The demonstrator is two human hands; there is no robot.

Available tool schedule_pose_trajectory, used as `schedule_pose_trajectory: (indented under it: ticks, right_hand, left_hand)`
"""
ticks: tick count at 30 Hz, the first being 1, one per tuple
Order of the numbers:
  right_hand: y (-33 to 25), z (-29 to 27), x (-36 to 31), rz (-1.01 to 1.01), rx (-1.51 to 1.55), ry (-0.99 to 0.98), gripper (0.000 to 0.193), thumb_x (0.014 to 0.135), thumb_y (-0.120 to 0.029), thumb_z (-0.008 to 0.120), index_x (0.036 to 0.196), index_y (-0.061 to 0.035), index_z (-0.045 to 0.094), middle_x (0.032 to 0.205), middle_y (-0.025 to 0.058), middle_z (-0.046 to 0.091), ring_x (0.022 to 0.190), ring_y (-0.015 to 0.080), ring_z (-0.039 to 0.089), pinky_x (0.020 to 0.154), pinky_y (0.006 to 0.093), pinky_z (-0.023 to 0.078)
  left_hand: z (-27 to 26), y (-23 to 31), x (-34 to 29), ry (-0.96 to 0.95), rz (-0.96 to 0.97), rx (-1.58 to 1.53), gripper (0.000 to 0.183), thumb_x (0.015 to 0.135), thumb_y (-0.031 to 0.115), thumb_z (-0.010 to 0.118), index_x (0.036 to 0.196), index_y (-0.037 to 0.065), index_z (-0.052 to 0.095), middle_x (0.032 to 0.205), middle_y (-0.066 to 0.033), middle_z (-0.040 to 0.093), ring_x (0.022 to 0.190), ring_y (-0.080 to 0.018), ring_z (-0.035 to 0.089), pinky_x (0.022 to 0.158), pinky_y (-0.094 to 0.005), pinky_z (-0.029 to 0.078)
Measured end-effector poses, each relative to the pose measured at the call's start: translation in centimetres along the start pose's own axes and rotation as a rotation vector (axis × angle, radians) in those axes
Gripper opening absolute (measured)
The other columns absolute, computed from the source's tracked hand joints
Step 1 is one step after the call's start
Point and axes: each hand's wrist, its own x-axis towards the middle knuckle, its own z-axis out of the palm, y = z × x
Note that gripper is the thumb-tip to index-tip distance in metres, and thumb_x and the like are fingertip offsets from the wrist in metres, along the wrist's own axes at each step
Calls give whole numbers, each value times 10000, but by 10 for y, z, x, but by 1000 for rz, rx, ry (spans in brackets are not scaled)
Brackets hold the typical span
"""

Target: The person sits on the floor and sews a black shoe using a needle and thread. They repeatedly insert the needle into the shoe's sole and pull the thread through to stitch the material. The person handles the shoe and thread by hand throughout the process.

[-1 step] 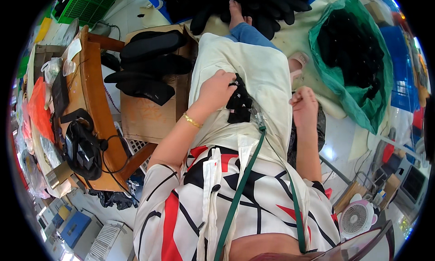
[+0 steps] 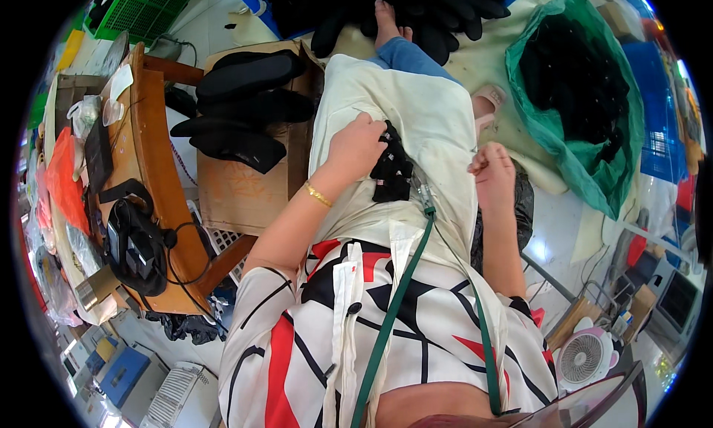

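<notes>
A small black fabric piece [image 2: 393, 166] with pale specks or tags lies on the cream apron [image 2: 434, 142] over my lap. My left hand [image 2: 358, 147] is closed at its upper left edge, fingers gripping the cloth. Apart from it, at the apron's right side, my right hand [image 2: 493, 166] is raised with its fingers curled into a pinch. Whatever those fingertips hold, if anything, is too small to see. A small metal-and-clear tool [image 2: 424, 192] hangs from a green neck cord [image 2: 394, 309] and rests beside the black cloth.
Black foot-shaped padded pieces [image 2: 249, 79] lie on a cardboard box [image 2: 238, 198] at left, by a wooden stool [image 2: 160, 175]. A green sack [image 2: 520, 64] of black items stands at right. More black pieces [image 2: 438, 19] are piled beyond my foot. A fan [image 2: 583, 357] stands lower right.
My right hand has shifted very slightly to the left. My left hand and the black fabric piece stay nearly the same.
</notes>
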Motion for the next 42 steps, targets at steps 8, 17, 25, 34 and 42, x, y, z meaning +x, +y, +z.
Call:
schedule_pose_trajectory:
  ticks: [8,17,25,34,42]
  right_hand:
    - [26,49,-11,13,-440,-193,179,996,-187,585,946,-20,627,755,-11,572,660,69,533,656,231,462]
    - [34,112,-5,153,-391,-469,208,916,-148,703,1058,-5,652,920,2,583,759,61,576,672,241,501]
    - [33,107,-18,-603,-811,-358,177,887,-136,706,1007,-12,666,808,73,610,663,163,563,642,277,459]
    - [37,93,-16,246,-441,-432,198,985,-213,603,1013,-22,647,818,-2,615,703,96,581,633,259,480]
    - [37,96,-22,-748,-986,-528,96,881,-69,676,944,-2,649,772,92,568,658,184,574,614,290,470]
  left_hand:
    - [-17,-28,-5,-200,-228,-732,125,848,58,694,912,49,587,858,9,588,744,-77,579,661,-250,508]
    - [-50,-4,-42,-225,-141,-1089,240,860,-20,636,1089,29,584,1001,17,596,852,-29,551,703,-189,474]
    - [-55,25,-49,102,-86,-575,189,807,-37,655,980,38,636,846,-3,649,765,-82,582,676,-228,467]
    - [-40,27,-53,369,492,-20,233,717,8,714,924,77,634,975,-75,676,827,-280,628,718,-353,532]
    - [-48,17,-47,-88,141,-399,360,831,146,743,1145,10,629,982,-119,672,867,-259,632,769,-330,507]
